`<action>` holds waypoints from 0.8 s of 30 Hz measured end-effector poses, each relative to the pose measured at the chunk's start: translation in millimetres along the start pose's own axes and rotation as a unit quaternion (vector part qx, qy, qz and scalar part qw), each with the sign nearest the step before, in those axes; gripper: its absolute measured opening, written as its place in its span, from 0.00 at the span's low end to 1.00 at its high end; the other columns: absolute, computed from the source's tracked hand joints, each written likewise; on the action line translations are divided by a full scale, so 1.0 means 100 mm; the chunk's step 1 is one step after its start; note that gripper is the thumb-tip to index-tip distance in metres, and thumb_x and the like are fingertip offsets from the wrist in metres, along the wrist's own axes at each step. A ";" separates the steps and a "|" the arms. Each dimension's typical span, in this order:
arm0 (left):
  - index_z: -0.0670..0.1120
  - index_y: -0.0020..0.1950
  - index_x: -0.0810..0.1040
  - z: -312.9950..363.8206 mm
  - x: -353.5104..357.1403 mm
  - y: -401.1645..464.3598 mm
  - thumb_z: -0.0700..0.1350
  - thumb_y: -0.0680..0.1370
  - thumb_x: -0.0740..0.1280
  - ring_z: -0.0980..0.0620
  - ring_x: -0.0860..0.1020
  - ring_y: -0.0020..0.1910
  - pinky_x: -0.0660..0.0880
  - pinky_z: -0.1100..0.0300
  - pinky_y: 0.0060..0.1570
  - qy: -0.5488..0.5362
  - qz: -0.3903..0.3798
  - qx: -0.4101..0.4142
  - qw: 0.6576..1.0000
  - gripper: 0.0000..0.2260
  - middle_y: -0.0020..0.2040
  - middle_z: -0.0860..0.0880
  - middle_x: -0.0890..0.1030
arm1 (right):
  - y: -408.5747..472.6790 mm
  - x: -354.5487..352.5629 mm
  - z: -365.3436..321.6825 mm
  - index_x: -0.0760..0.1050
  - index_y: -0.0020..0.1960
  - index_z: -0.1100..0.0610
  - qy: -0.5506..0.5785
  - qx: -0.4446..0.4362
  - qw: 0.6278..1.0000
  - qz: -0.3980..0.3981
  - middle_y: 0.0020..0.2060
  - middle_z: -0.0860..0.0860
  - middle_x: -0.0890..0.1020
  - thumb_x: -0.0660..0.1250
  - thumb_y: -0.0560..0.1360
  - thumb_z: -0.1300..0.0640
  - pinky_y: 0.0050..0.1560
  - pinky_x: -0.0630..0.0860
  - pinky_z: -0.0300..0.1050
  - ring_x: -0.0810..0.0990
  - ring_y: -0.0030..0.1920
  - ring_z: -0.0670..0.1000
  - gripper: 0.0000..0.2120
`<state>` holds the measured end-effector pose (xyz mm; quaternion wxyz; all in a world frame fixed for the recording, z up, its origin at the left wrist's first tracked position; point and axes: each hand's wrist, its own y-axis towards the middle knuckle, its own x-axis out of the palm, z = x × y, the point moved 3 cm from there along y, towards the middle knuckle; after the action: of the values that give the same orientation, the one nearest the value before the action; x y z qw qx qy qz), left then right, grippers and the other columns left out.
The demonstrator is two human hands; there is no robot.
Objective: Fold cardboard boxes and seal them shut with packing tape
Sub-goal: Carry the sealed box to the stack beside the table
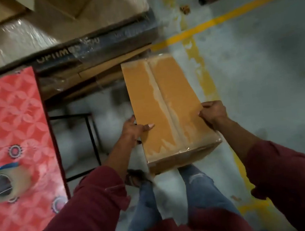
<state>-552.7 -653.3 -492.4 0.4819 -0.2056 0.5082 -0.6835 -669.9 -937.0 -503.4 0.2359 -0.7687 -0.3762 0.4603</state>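
A long brown cardboard box (pixel 146 104) hangs in the air in front of me, its top seam closed under clear packing tape. My left hand (pixel 133 129) grips its left edge with the thumb lying on the top face. My right hand (pixel 212 114) grips the right edge, fingers curled over it. A roll of packing tape (pixel 2 182) in a blue dispenser lies on the red patterned table (pixel 17 129) at the left.
Shrink-wrapped stacks of flat cardboard (pixel 54 31) on a dark pallet fill the upper left. A black metal frame (pixel 91 133) stands under the table. The grey floor (pixel 266 75) with yellow lines spreads to the right. My jeans and feet are below the box.
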 end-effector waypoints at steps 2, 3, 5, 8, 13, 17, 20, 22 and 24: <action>0.53 0.70 0.77 -0.02 0.18 0.24 0.40 0.68 0.84 0.44 0.81 0.59 0.80 0.43 0.57 -0.012 0.004 0.011 1.000 0.33 0.62 0.49 0.83 | 0.34 0.05 0.12 0.84 0.61 0.57 -0.005 0.013 1.000 0.001 0.58 0.55 0.86 0.81 0.69 0.62 0.57 0.74 0.37 0.84 0.58 0.55 0.21; 0.51 0.72 0.76 -0.07 0.24 0.41 0.39 0.68 0.84 0.44 0.82 0.59 0.81 0.46 0.56 -0.015 0.011 0.021 1.000 0.35 0.62 0.49 0.84 | 0.51 0.09 0.19 0.85 0.61 0.57 -0.007 0.013 1.000 0.005 0.57 0.54 0.86 0.81 0.68 0.62 0.57 0.74 0.36 0.84 0.58 0.54 0.21; 0.50 0.72 0.77 -0.14 0.35 0.73 0.39 0.66 0.85 0.47 0.83 0.57 0.82 0.49 0.58 -0.011 0.025 0.041 0.999 0.37 0.61 0.49 0.85 | 0.80 0.16 0.26 0.85 0.60 0.56 -0.014 -0.005 1.000 0.008 0.56 0.53 0.87 0.81 0.67 0.62 0.56 0.75 0.36 0.85 0.56 0.51 0.21; 0.49 0.71 0.78 -0.36 0.48 1.28 0.36 0.62 0.86 0.46 0.84 0.57 0.82 0.47 0.60 -0.007 0.054 0.039 0.998 0.39 0.58 0.49 0.86 | 1.15 0.35 0.39 0.86 0.60 0.54 -0.034 -0.040 0.999 0.012 0.53 0.53 0.87 0.79 0.67 0.62 0.58 0.79 0.40 0.85 0.55 0.50 0.21; 0.47 0.68 0.73 -0.76 0.80 1.79 0.42 0.48 0.91 0.40 0.81 0.60 0.82 0.41 0.60 -0.029 0.029 -0.024 0.999 0.51 0.61 0.45 0.82 | 1.60 0.71 0.81 0.83 0.65 0.51 -0.072 -0.034 0.997 -0.017 0.58 0.49 0.86 0.68 0.68 0.60 0.64 0.79 0.45 0.84 0.59 0.50 0.25; 0.48 0.70 0.65 -0.82 0.96 1.81 0.31 0.66 0.83 0.50 0.79 0.56 0.85 0.58 0.47 -0.015 0.022 0.010 1.000 0.40 0.61 0.48 0.77 | 1.67 0.79 0.88 0.79 0.67 0.50 -0.080 -0.044 0.996 -0.017 0.60 0.49 0.85 0.67 0.70 0.60 0.62 0.77 0.44 0.82 0.60 0.53 0.24; 0.47 0.71 0.66 -0.91 0.94 1.75 0.30 0.70 0.79 0.43 0.81 0.57 0.85 0.44 0.51 -0.033 -0.001 -0.011 0.999 0.36 0.61 0.44 0.79 | 1.54 0.79 0.87 0.73 0.73 0.52 -0.111 -0.046 0.993 -0.021 0.63 0.53 0.83 0.68 0.73 0.58 0.63 0.76 0.47 0.81 0.63 0.57 0.28; 0.49 0.71 0.69 -1.06 0.80 1.70 0.45 0.65 0.83 0.42 0.82 0.57 0.83 0.40 0.57 0.029 0.008 -0.002 1.000 0.38 0.59 0.44 0.82 | 1.36 0.75 0.83 0.70 0.75 0.54 -0.152 -0.055 0.986 -0.030 0.64 0.58 0.81 0.69 0.72 0.57 0.63 0.77 0.51 0.79 0.64 0.61 0.31; 0.49 0.72 0.73 -1.24 0.60 1.59 0.56 0.63 0.80 0.40 0.83 0.58 0.81 0.42 0.60 0.127 0.013 0.005 0.992 0.40 0.59 0.41 0.84 | 1.12 0.70 0.76 0.71 0.74 0.55 -0.190 -0.060 0.979 -0.044 0.64 0.61 0.79 0.70 0.71 0.55 0.62 0.77 0.53 0.79 0.64 0.63 0.32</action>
<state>-603.0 -646.6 -696.5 0.4233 -0.1080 0.5646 -0.7003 -675.8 -948.0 -655.6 0.1339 -0.6623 -0.4748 0.5638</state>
